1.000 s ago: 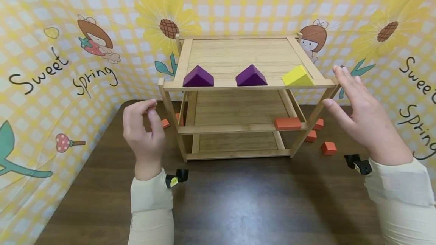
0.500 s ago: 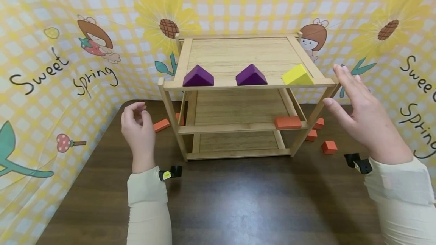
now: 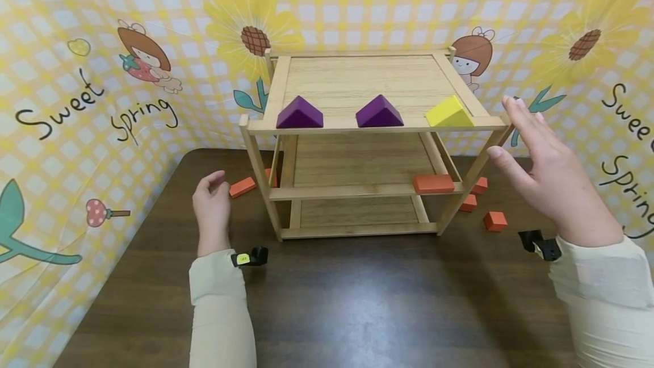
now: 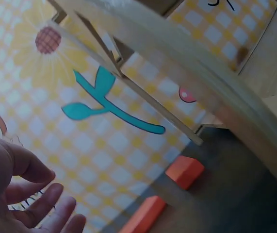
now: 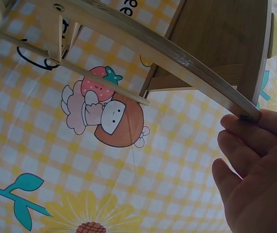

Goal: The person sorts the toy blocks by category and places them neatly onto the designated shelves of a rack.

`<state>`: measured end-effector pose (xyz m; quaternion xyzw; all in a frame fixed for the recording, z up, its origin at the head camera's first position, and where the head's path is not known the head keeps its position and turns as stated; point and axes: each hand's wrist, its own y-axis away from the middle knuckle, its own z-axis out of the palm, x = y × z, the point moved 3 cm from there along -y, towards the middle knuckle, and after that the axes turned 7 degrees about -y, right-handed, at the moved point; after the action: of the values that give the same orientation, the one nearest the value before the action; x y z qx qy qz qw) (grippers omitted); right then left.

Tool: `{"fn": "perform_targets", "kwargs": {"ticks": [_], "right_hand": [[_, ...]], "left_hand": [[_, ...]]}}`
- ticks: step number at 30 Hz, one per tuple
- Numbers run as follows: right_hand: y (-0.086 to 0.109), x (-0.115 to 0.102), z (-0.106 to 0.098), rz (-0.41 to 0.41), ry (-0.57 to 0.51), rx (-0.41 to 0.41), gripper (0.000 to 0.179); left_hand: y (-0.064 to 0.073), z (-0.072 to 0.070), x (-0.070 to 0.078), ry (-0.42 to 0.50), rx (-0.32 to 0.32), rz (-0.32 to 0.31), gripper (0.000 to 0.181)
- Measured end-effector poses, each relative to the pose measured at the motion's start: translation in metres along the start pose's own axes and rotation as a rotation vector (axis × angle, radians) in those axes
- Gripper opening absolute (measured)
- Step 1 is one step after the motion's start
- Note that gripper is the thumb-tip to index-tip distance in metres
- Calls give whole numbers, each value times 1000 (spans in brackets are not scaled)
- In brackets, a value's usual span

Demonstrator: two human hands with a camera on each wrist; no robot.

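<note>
Left fingers [image 4: 46, 198] loosely curled, empty | right fingers [image 5: 240, 148] spread, touching rack [image 3: 352, 191] in right-wrist view, unclear from head

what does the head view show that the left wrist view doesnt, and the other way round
Only head: the right hand, two purple blocks and the yellow block. Only left wrist: the lower end of the green stem printed behind the wooden rack. Both: that rack, the left hand and two orange blocks near the rack's left side.

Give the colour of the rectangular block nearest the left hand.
The rectangular block is orange-red, clearest in head view.
</note>
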<state>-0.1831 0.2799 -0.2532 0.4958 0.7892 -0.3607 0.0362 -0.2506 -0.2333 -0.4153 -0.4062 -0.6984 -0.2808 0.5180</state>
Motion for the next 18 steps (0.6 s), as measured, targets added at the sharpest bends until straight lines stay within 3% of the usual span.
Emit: {"fn": "perform_targets", "kwargs": {"ticks": [10,18], "right_hand": [[1,1,0,16,5,-4,68],[0,0,1,-2,-1,7,67]], "left_hand": [[-10,7,-26,-6,-101,-100,47],[-18,11,-36,29,-154,-112,52]]}}
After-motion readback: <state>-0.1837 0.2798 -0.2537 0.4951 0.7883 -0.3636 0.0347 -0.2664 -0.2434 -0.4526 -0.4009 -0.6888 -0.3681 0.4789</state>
